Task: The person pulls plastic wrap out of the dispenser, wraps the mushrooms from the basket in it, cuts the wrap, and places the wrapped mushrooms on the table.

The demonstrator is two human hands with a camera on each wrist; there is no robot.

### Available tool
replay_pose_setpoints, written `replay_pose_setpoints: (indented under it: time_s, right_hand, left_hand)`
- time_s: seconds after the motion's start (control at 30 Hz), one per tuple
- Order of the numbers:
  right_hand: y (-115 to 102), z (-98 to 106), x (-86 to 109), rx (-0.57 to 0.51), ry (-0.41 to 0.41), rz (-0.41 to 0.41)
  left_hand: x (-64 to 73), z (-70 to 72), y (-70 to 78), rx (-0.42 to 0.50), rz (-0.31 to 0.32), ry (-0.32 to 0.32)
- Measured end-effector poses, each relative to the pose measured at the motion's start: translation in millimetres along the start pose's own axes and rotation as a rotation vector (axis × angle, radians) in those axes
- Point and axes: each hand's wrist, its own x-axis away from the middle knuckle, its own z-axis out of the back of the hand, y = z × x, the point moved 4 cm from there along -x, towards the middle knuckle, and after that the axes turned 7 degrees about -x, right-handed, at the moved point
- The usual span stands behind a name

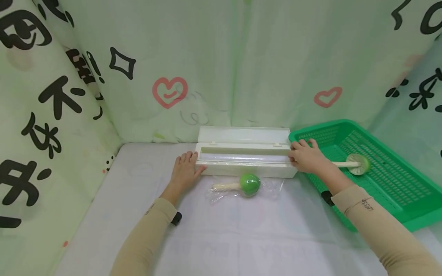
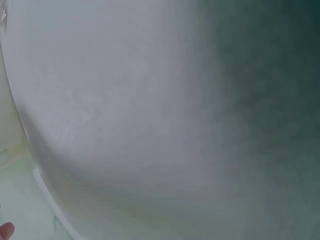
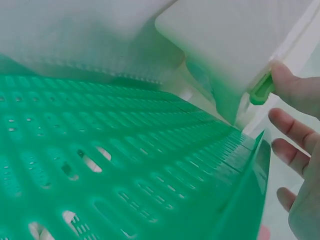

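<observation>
A white cling film dispenser [image 1: 246, 169] stands on the table with its lid [image 1: 243, 135] raised and a film roll [image 1: 246, 157] inside. At its left end rests my left hand [image 1: 184, 171], thumb along the front edge; only a fingertip [image 2: 6, 231] shows in the left wrist view. My right hand [image 1: 305, 156] is at the right end. In the right wrist view its thumb [image 3: 287, 82] touches a green slide cutter [image 3: 262, 90], while the other fingers are spread apart. In front of the dispenser lies a green ball-headed maraca [image 1: 250, 184] with a wooden handle, on or in clear film.
A green perforated basket [image 1: 390, 191] stands at the right, its edge near my right hand and forearm. Inside it lies a stick-handled thing with a round green-and-cream head [image 1: 359, 164]. Printed pale-green curtains [image 1: 269, 69] enclose the back and sides of the white table [image 1: 221, 234].
</observation>
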Motion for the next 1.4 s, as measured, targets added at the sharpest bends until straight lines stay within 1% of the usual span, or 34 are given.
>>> replay_pose_setpoints:
  time_s: [0.17, 0.3, 0.4, 0.53, 0.63, 0.7, 0.73, 0.8, 0.93, 1.03, 1.1, 1.17, 1.23, 1.33, 1.4]
  right_hand:
    - [0.5, 0.8, 4.2, -0.072, -0.026, -0.04]
    - [-3.3, -1.7, 10.2, -0.114, 0.008, -0.065]
    - [-7.9, -6.2, 13.5, -0.067, 0.077, -0.078]
    - [-14.8, -11.9, 15.0, 0.011, 0.198, -0.1]
    - [-19.3, -15.1, 16.8, 0.025, 0.281, -0.103]
    - [-21.9, -17.0, 19.0, 0.021, 0.334, -0.101]
    - [-23.1, -17.8, 20.3, 0.013, 0.364, -0.098]
    - [-25.8, -18.6, 23.0, -0.003, 0.421, -0.09]
    - [-30.1, -19.1, 27.4, -0.045, 0.502, -0.084]
    - [-32.8, -19.6, 29.2, -0.071, 0.513, -0.094]
    - [-34.5, -20.2, 30.2, -0.09, 0.498, -0.11]
    - [-36.3, -20.5, 31.7, -0.113, 0.471, -0.131]
    - [-37.6, -21.0, 33.4, -0.14, 0.443, -0.152]
    - [-40.0, -20.5, 36.8, -0.186, 0.424, -0.155]
    - [-41.8, -21.6, 39.8, -0.227, 0.429, -0.144]
  left_hand:
    - [0.3, 0.5, 1.3, -0.001, 0.005, -0.002]
    - [0.8, 3.6, 4.4, -0.014, -0.003, 0.002]
    - [1.4, 6.8, 8.0, -0.025, -0.011, 0.002]
    - [3.2, 9.7, 10.7, -0.045, -0.013, 0.004]
    - [4.8, 11.4, 12.3, -0.058, -0.002, 0.011]
    - [6.4, 13.7, 14.3, -0.051, -0.008, 0.034]
    - [7.3, 15.2, 15.8, -0.042, -0.019, 0.052]
    - [9.4, 18.6, 19.6, -0.03, -0.063, 0.1]
    - [13.8, 23.9, 26.4, -0.032, -0.185, 0.23]
    - [17.4, 24.9, 28.6, -0.048, -0.264, 0.321]
    - [19.9, 24.4, 28.6, -0.047, -0.302, 0.36]
    - [22.1, 23.7, 28.2, -0.041, -0.331, 0.385]
    - [23.6, 22.4, 27.5, -0.029, -0.349, 0.395]
    - [25.2, 21.8, 26.9, 0.009, -0.368, 0.396]
    - [26.1, 21.3, 26.5, 0.03, -0.373, 0.388]
